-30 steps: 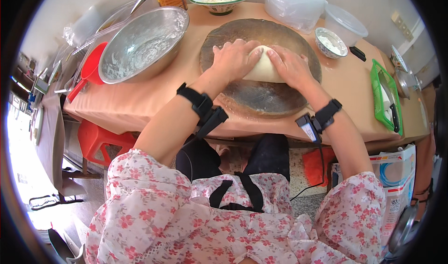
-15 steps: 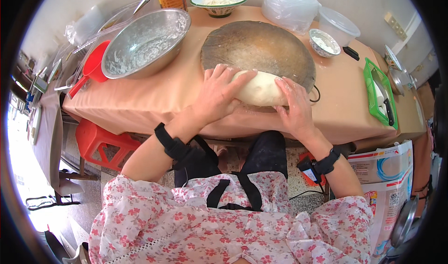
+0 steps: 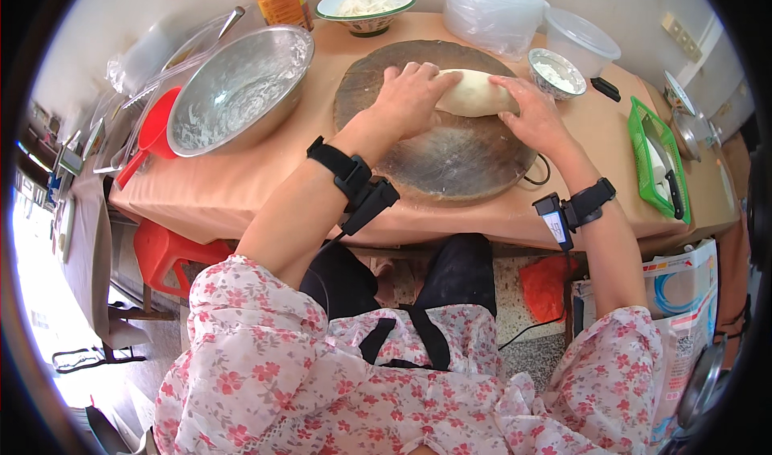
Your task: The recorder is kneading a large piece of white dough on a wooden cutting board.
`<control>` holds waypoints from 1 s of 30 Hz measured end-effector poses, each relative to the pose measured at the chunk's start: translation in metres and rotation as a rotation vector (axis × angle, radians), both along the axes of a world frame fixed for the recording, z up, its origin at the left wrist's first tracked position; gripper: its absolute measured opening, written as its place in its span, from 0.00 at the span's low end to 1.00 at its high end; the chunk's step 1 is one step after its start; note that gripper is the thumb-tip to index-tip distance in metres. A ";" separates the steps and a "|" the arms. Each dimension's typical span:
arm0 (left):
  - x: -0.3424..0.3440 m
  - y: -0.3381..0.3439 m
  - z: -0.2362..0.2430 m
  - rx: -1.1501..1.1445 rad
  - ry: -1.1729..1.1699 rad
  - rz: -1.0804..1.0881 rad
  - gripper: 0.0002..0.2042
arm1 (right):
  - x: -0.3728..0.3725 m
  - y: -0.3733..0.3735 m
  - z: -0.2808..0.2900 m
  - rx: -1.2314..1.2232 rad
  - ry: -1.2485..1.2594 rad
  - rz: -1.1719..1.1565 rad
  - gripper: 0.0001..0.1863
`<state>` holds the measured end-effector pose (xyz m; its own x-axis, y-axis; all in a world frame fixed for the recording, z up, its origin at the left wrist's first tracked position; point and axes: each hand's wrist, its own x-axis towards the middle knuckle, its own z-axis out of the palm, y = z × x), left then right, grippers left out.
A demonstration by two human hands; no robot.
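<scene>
A thick, smooth log of pale dough (image 3: 476, 97) lies across the far part of a round wooden board (image 3: 450, 161). My left hand (image 3: 412, 97) grips the dough's left end, with the thumb on top. Against the right end, my right hand (image 3: 537, 111) is curved round the dough with its fingers over the far side. The ends of the log are partly hidden under my hands. White flour marks the bare near part of the board.
At left stand a floury metal basin (image 3: 241, 89) and a red ladle (image 3: 159, 125). Behind the board are a bowl of white shreds (image 3: 366, 4) and a plastic-wrapped tub (image 3: 492, 12). To the right sit a flour bowl (image 3: 557, 74) and a green basket (image 3: 658, 161) with a knife (image 3: 674, 193).
Both hands have moved away from me with the dough, from the board's near edge to its far part. The near part of the board is now uncovered.
</scene>
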<state>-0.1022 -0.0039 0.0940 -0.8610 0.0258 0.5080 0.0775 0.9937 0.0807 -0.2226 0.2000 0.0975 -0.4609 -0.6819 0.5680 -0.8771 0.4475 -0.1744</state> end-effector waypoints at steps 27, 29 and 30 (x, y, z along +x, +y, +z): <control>0.065 0.054 -0.042 -0.080 0.086 -0.095 0.36 | 0.089 0.041 -0.051 0.014 0.176 0.025 0.26; 0.074 0.054 -0.048 -0.090 0.024 -0.112 0.40 | 0.096 0.047 -0.053 0.068 0.200 0.011 0.26; 0.076 0.053 -0.049 -0.105 -0.005 -0.115 0.41 | 0.098 0.049 -0.054 0.079 0.205 0.007 0.27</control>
